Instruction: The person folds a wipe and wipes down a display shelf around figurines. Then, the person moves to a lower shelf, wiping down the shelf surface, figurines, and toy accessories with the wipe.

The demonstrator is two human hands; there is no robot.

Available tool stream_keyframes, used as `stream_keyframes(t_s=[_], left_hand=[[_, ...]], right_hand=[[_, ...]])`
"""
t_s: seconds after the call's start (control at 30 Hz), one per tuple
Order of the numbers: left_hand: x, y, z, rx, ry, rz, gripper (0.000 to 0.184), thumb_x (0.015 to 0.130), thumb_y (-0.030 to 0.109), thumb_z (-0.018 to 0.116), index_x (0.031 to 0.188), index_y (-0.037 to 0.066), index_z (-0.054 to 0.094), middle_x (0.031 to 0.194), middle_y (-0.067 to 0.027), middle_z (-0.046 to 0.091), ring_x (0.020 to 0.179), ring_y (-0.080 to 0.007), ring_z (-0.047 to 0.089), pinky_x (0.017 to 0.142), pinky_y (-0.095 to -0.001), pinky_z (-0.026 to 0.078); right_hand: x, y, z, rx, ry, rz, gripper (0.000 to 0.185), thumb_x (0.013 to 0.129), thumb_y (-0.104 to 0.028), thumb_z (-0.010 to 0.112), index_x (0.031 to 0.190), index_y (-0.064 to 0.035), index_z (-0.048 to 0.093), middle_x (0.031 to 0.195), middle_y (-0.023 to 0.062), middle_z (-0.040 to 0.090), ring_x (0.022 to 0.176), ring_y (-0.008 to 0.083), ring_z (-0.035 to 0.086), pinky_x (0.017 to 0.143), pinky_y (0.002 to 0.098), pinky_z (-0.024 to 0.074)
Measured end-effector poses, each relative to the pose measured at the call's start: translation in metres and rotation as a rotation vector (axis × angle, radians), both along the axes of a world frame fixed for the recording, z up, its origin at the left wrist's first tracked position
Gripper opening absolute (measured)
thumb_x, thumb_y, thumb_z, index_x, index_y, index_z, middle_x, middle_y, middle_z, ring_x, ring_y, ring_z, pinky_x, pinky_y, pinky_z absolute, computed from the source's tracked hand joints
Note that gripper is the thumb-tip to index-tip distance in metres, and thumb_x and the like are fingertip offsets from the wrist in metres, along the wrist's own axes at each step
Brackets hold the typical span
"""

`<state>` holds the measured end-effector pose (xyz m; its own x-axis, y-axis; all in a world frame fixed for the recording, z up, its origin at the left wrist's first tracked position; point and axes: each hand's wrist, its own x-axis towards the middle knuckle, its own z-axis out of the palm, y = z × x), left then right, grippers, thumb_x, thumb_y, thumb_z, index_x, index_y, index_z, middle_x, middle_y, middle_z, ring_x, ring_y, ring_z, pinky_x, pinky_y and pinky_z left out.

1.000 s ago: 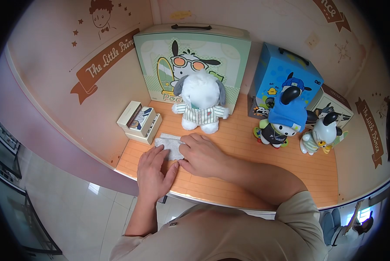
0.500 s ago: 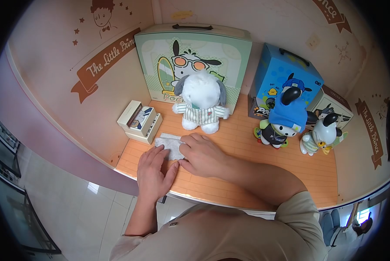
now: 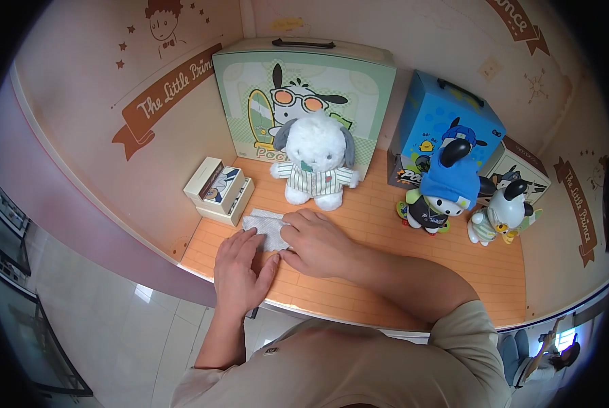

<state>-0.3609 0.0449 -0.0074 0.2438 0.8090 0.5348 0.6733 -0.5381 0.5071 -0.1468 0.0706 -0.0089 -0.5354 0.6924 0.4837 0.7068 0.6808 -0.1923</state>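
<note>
Both hands low over the wood-patterned surface (image 3: 386, 234), close together, backs up, a folded greyish-white cloth (image 3: 265, 226) lying flat between and just beyond them. Left hand (image 3: 240, 268): forearm nearly upright in view, wrist at the front edge, fingers loosely extended away from the body and slightly bent, thumb set apart toward the other hand; its fingertips meet the cloth's near left edge, the palm open rather than closed. Right hand (image 3: 316, 243): forearm slants in from the right, elbow bent wide, fingers curved over the cloth's right end, thumb tucked below (whether it pinches or only presses, cannot tell; the palm side is hidden). Thumb tips near each other. Just beyond the left hand, a pair of small cream boxes (image 3: 219, 194), stacked. Beyond the right hand, a white plush dog (image 3: 315, 178) in a striped top, upright before a green case (image 3: 359, 81). Well off to the right hand's right, a blue-hatted figure (image 3: 450, 183), a smaller white figure (image 3: 498, 217) and a blue box (image 3: 413, 115).
</note>
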Motion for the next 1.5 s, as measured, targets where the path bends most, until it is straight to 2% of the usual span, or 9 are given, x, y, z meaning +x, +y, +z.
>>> stream_keyframes(t_s=[0.47, 0.8, 0.93, 1.27, 1.5], left_hand=[[-0.001, -0.001, -0.001, -0.019, 0.009, 0.012, 0.045, 0.090, 0.032, 0.081, 0.120, -0.001, 0.077, 0.129, -0.0197, 0.075, 0.123, -0.0385, 0.068, 0.109, -0.0463, 0.050], [-0.002, 0.001, 0.002, -0.112, 0.225, 0.023, 0.058, 0.095, 0.042, 0.074, 0.135, 0.000, 0.070, 0.148, -0.0202, 0.067, 0.144, -0.0414, 0.056, 0.120, -0.0535, 0.039], [-0.004, 0.007, 0.005, -0.206, 0.306, -0.026, 0.068, 0.097, 0.049, 0.070, 0.145, 0.001, 0.064, 0.159, -0.0210, 0.057, 0.153, -0.0410, 0.046, 0.123, -0.0566, 0.034], [-0.007, 0.026, 0.006, -0.274, 0.365, -0.111, 0.076, 0.099, 0.054, 0.069, 0.153, 0.001, 0.058, 0.166, -0.0205, 0.049, 0.158, -0.0397, 0.038, 0.126, -0.0569, 0.030], [-0.003, 0.037, 0.003, -0.229, 0.341, -0.108, 0.074, 0.098, 0.052, 0.070, 0.149, 0.000, 0.061, 0.163, -0.0206, 0.052, 0.155, -0.0393, 0.043, 0.125, -0.0545, 0.032]], right_hand=[[0.002, 0.001, 0.003, -0.038, -0.006, 0.017, 0.029, 0.091, -0.025, 0.075, 0.105, -0.0010, 0.066, 0.123, 0.0181, 0.065, 0.111, 0.0367, 0.061, 0.098, 0.0435, 0.0492], [0.000, 0.000, 0.002, -0.015, 0.005, -0.014, 0.019, 0.094, -0.018, 0.072, 0.103, -0.0017, 0.067, 0.121, 0.0167, 0.065, 0.111, 0.0359, 0.060, 0.100, 0.0433, 0.0479], [0.000, 0.001, 0.002, 0.057, 0.015, -0.049, 0.012, 0.095, -0.015, 0.070, 0.096, -0.0026, 0.069, 0.114, 0.0150, 0.064, 0.106, 0.0342, 0.059, 0.098, 0.0440, 0.0474], [0.006, 0.007, -0.003, 0.088, -0.037, -0.136, 0.008, 0.094, -0.010, 0.068, 0.089, -0.0040, 0.070, 0.101, 0.0127, 0.059, 0.098, 0.0330, 0.057, 0.089, 0.0423, 0.0496], [0.004, 0.007, -0.002, 0.081, -0.035, -0.167, 0.006, 0.094, -0.010, 0.068, 0.091, -0.0042, 0.069, 0.100, 0.0133, 0.060, 0.097, 0.0333, 0.058, 0.086, 0.0418, 0.0507]])
